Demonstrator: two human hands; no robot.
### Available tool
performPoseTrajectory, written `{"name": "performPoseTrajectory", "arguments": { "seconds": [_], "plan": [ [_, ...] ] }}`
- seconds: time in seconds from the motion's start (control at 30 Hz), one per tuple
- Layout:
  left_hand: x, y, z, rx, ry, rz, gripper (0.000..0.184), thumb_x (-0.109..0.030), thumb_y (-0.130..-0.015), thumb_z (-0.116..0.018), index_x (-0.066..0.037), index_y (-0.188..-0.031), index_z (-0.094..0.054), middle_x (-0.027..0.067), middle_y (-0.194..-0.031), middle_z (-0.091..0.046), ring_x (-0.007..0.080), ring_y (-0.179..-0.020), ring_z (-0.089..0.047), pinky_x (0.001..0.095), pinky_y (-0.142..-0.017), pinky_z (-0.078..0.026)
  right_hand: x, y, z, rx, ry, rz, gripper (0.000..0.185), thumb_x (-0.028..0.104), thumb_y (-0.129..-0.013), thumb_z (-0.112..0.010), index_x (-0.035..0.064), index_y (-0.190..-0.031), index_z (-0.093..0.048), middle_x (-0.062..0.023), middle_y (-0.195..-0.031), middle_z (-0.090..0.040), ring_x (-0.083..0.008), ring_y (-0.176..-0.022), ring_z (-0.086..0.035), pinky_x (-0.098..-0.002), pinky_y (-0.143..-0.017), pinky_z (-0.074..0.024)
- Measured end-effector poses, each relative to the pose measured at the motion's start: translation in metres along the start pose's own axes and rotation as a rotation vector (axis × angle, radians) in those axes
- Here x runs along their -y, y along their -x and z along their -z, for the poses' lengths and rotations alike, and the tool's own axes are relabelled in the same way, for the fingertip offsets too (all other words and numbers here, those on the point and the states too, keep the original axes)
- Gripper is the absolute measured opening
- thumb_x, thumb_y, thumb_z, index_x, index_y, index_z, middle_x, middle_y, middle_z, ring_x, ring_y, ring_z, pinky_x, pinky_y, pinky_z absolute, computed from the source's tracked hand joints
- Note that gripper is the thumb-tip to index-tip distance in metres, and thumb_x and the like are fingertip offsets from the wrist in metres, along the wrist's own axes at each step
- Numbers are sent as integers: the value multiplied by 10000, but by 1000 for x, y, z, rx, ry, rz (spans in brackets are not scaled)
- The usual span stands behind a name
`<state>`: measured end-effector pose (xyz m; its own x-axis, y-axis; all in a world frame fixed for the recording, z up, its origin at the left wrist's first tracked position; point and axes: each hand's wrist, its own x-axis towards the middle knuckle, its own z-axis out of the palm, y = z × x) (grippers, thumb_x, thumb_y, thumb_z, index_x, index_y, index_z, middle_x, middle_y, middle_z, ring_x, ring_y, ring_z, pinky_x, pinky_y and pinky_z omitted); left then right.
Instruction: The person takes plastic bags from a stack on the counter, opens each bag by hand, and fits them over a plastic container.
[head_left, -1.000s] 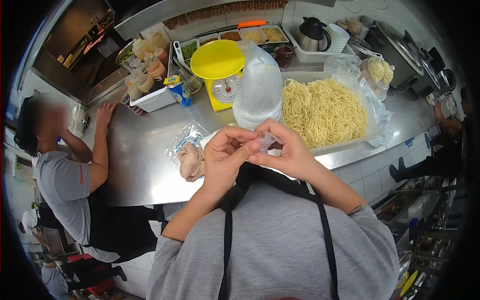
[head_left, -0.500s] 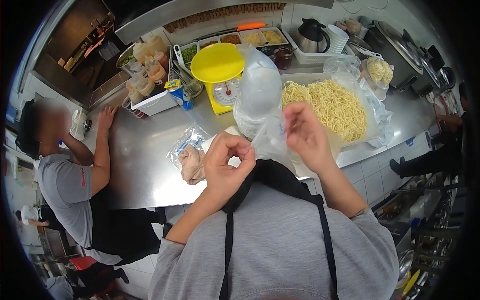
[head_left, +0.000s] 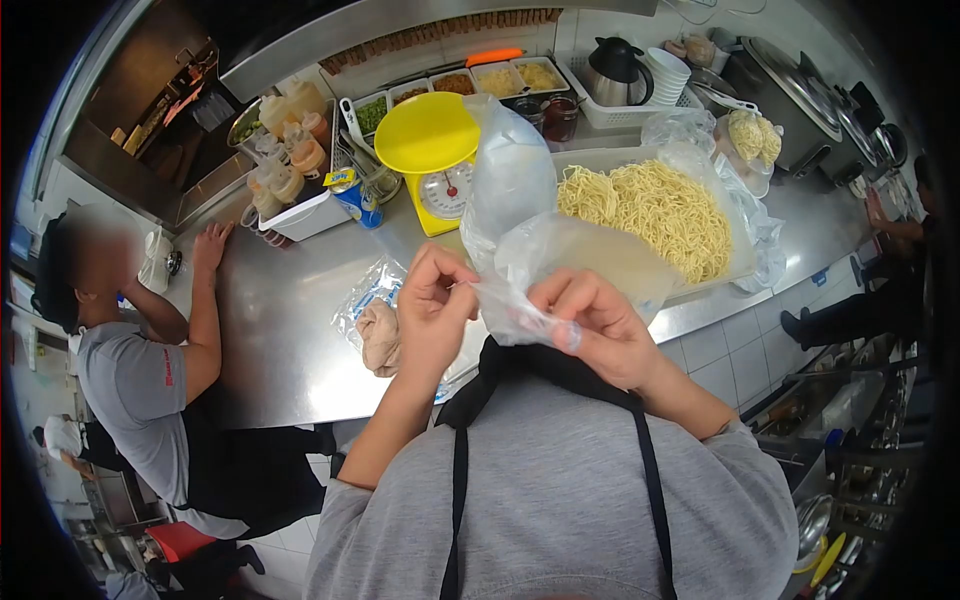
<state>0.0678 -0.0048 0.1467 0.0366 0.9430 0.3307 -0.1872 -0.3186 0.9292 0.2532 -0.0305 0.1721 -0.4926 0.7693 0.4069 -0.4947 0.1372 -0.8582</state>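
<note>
A thin clear plastic bag [head_left: 545, 250] is stretched between my two hands, close to my apron. My left hand [head_left: 437, 295] pinches one edge of it between thumb and fingers. On the other edge, my right hand [head_left: 590, 325] has its fingers closed around the film. Behind the bag, a tray of cooked noodles [head_left: 655, 215] lies on the counter. A larger, cloudy plastic bag [head_left: 510, 165] stands upright beside the yellow kitchen scale [head_left: 430, 140]. To the left of my left hand lies a crumpled beige cloth [head_left: 378, 340] next to a clear plastic wrapper [head_left: 365, 295].
A co-worker [head_left: 130, 360] leans on the steel counter [head_left: 280, 330] at the left. Sauce bottles [head_left: 290, 150], a blue can [head_left: 355, 198] and topping containers [head_left: 455, 82] line the back. A thermal jug [head_left: 615, 75] stands in a white basket. Another person [head_left: 900, 250] is at the far right.
My right hand has come down and inward and closed on the plastic bag. The bag is now spread wider between both hands. My left hand has shifted slightly up and left.
</note>
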Motion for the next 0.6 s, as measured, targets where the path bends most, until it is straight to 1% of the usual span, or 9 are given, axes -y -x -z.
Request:
{"name": "performPoseTrajectory", "arguments": {
  "seconds": [0.1, 0.17, 0.23, 0.27, 0.3, 0.37, 0.43, 0.5, 0.6],
  "plan": [
    [-5, -4, -14, -19, -118, -225, 141, 126, -717, -497, -10, -755, -499, 39, -851, -446, 109, -715, -485, 198, -615, -440, 4, -3, -2, 51, -227, 66, 41, 62, -892, -508, 30, -893, -483, -68, -972, -512, -124, -881, -493, -263, -789, -393],
    [-10, -2, -22, -41, -91, -174, 133, 114, -734, -468, -17, -738, -485, 47, -818, -451, 125, -742, -475, 222, -681, -440, 8, -2, 2, 57, -430, 81, 47, 65, -891, -506, 29, -874, -483, -70, -934, -524, -134, -844, -506, -271, -756, -407],
    [-11, -2, -23, 28, 246, -99, 125, 87, -753, -437, -25, -723, -483, 64, -795, -477, 147, -734, -479, 275, -699, -435, 19, 7, 20, 255, -394, -236, 49, 69, -878, -518, 21, -874, -507, -66, -824, -543, -147, -756, -527, -296, -681, -428],
    [-20, -5, -18, 123, 576, -86, 61, 10, -755, -453, -42, -742, -482, 89, -790, -516, 178, -739, -493, 330, -695, -413, 31, 6, 24, 236, -200, -289, 99, 115, -868, -547, 24, -903, -534, -69, -802, -560, -165, -733, -545, -312, -674, -439],
    [-28, -13, -7, 125, 578, -87, 61, 10, -755, -453, -42, -742, -482, 89, -790, -516, 178, -739, -493, 330, -695, -413, 43, 4, 28, 229, -10, -347, 155, 162, -858, -577, 26, -931, -561, -73, -781, -577, -183, -710, -563, -327, -666, -449],
    [-44, -27, 17, 745, 483, -377, 81, -69, -729, -517, -59, -808, -499, 94, -812, -540, 192, -734, -507, 364, -690, -389, 60, -10, 31, 309, 943, 118, 286, 247, -787, -669, 57, -991, -600, -87, -869, -612, -200, -820, -589, -341, -723, -456],
    [-100, -30, 16, 745, -721, -675, 147, -136, -727, -561, -72, -854, -525, 70, -802, -543, 195, -733, -519, 382, -739, -365, 70, -10, 44, 212, 1379, 175, 383, 320, -686, -745, 95, -976, -632, -77, -932, -621, -237, -916, -580, -377, -822, -437],
    [-119, -39, -2, 512, -1057, -707, 172, -200, -738, -600, -88, -857, -546, 48, -820, -547, 205, -731, -529, 383, -799, -326, 92, -36, 39, 49, 1803, 451, 418, 349, -647, -750, 110, -969, -635, -68, -982, -608, -247, -974, -555, -413, -919, -381],
    [-119, -66, 1, 415, -1470, -782, 216, -263, -753, -612, -94, -885, -595, 55, -960, -599, 214, -916, -562, 494, -949, -228, 108, -72, 47, 87, 1952, 525, 446, 408, -647, -726, 130, -981, -624, -65, -1026, -592, -250, -991, -543, -444, -1007, -302]
  ]
}}
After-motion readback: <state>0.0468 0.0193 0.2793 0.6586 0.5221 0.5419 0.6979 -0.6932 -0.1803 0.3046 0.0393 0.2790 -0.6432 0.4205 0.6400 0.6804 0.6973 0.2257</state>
